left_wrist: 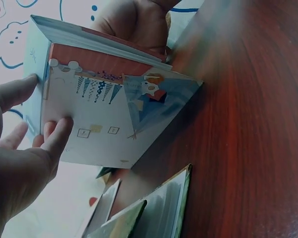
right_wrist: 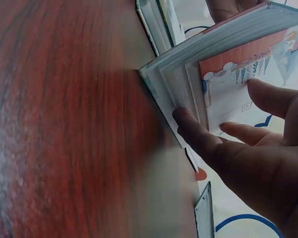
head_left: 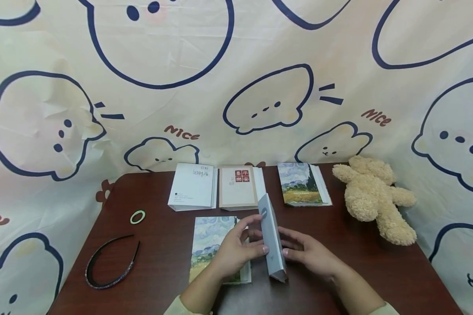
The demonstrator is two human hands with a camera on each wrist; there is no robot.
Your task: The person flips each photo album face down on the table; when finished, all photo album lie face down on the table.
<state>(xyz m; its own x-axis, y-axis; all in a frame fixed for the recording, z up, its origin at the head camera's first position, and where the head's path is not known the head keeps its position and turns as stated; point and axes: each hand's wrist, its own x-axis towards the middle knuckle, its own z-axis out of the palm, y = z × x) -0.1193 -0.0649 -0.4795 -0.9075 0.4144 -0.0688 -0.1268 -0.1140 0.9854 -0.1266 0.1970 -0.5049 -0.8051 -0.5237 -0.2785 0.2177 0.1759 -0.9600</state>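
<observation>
Both hands hold a pale photo album [head_left: 272, 240] on edge over the table's near middle, its narrow spine facing the head camera. The left hand [head_left: 236, 249] has its thumb and fingers at the left side and spine. From the right, the right hand [head_left: 311, 253] grips the other side, with thumb and fingers spread over cover and page edges. Illustrated bunting and a red strip decorate the album's cover [left_wrist: 89, 109] in the left wrist view. Clear page sleeves show in the right wrist view. Under the left forearm lies a landscape-painting album [head_left: 210, 236], partly covered.
Along the back stand a white album [head_left: 193, 183], a beige album with red characters [head_left: 236, 188] and another landscape album [head_left: 297, 186]. A plush bear [head_left: 372, 192] lies at the right. A green ring [head_left: 137, 217] and a dark headband [head_left: 98, 286] are on the left.
</observation>
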